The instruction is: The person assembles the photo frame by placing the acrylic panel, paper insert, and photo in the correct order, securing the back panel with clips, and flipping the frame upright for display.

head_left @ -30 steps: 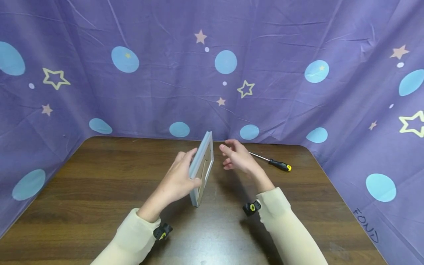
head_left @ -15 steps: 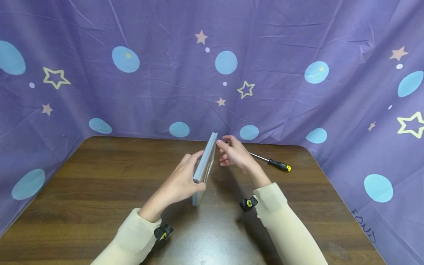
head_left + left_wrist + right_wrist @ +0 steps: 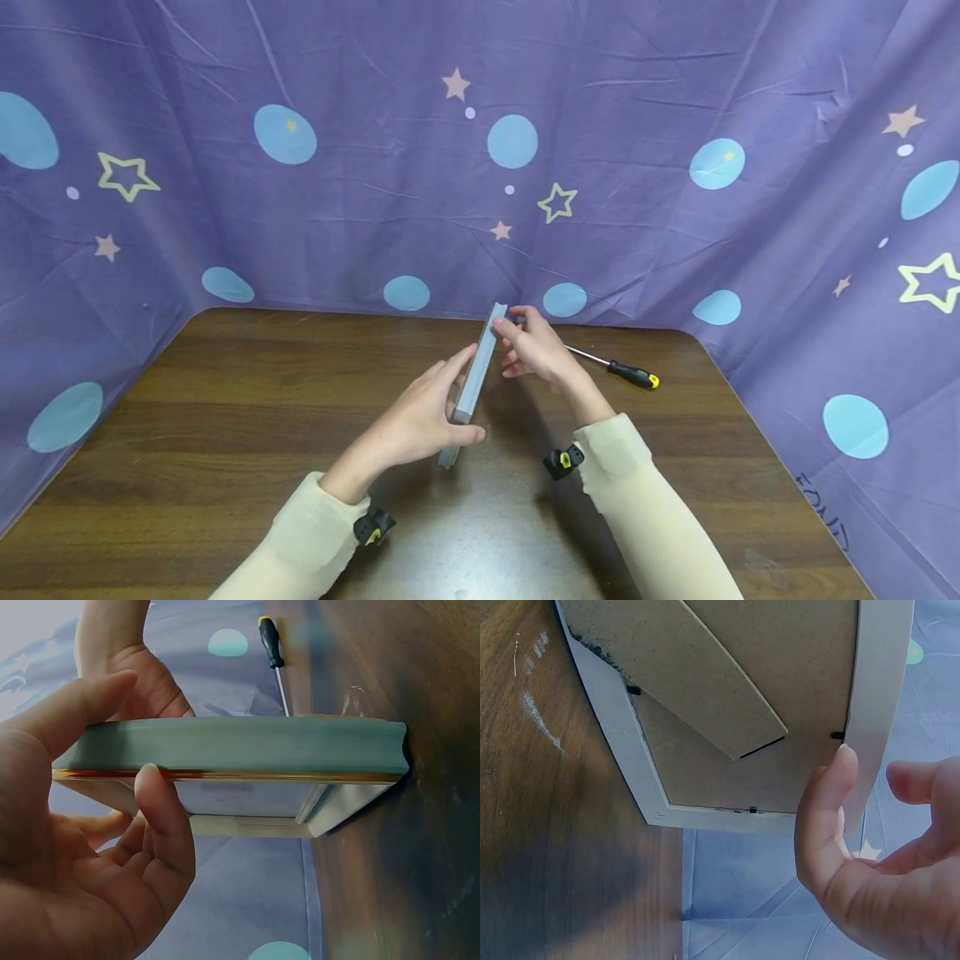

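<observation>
A pale blue-grey picture frame (image 3: pixel 480 367) is upright and edge-on in the head view, its lower end close to the table. My left hand (image 3: pixel 427 417) grips its near edge, thumb on one side and fingers on the other. In the left wrist view, a gold line runs along the frame's moulding (image 3: pixel 247 746), under my index fingertip. My right hand (image 3: pixel 536 350) is by the far upper corner, fingers loosely bent, thumb tip right at the edge. From the right wrist, the brown backing board (image 3: pixel 720 780) shows a stand leg (image 3: pixel 705 682) and small black tabs.
A screwdriver (image 3: pixel 633 373) with a black and yellow handle lies at the back right of the brown wooden table (image 3: pixel 225 400), behind my right hand. A purple curtain (image 3: pixel 375 167) with stars and blue dots hangs around the table's far side.
The picture frame has turned and tipped rightward, from showing its back to nearly edge-on. My left hand has moved right with it; my right hand has stayed nearly in place, now beside the frame's edge.
</observation>
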Tool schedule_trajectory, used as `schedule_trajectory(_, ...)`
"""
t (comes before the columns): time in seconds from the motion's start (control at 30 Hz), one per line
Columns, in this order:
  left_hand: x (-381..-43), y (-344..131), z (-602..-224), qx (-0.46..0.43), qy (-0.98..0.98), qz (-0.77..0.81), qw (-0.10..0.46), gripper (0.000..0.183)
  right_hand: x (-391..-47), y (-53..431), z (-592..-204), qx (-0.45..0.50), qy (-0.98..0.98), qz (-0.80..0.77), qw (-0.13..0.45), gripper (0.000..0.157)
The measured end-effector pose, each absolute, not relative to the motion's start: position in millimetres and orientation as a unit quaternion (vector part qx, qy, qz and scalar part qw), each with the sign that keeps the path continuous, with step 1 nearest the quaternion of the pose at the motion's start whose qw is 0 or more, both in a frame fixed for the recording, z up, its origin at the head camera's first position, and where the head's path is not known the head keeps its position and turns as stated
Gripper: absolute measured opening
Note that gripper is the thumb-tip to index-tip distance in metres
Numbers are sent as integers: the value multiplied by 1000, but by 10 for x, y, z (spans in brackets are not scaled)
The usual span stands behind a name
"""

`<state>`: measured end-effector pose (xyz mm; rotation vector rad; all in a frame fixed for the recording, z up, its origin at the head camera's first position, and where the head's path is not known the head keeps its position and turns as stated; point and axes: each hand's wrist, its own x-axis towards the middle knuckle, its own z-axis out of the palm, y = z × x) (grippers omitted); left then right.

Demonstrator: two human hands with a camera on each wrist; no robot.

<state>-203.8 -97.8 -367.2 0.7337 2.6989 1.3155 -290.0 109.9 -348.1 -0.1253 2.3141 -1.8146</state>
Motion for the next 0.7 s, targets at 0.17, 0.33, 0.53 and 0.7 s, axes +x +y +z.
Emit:
schedule_trajectory(0.17,-2048,-967,-3697,244,872,422,38,116,-2888,1098,-3484,-41,783,-612,101,64)
schedule_trajectory(0.33,-2047,-956,-3724,249,879,404,48,105,-2887,1105,-3504,-39,791,-603,94,61)
schedule_trajectory(0.53,-2034,-944,-3737,254,878,402,61,98,-2883,1129,-3539,-36,809,-581,78,63)
schedule_trajectory(0.7,-2042,-962,-3771,269,870,406,73,97,-2888,1171,-3565,-35,809,-581,78,61)
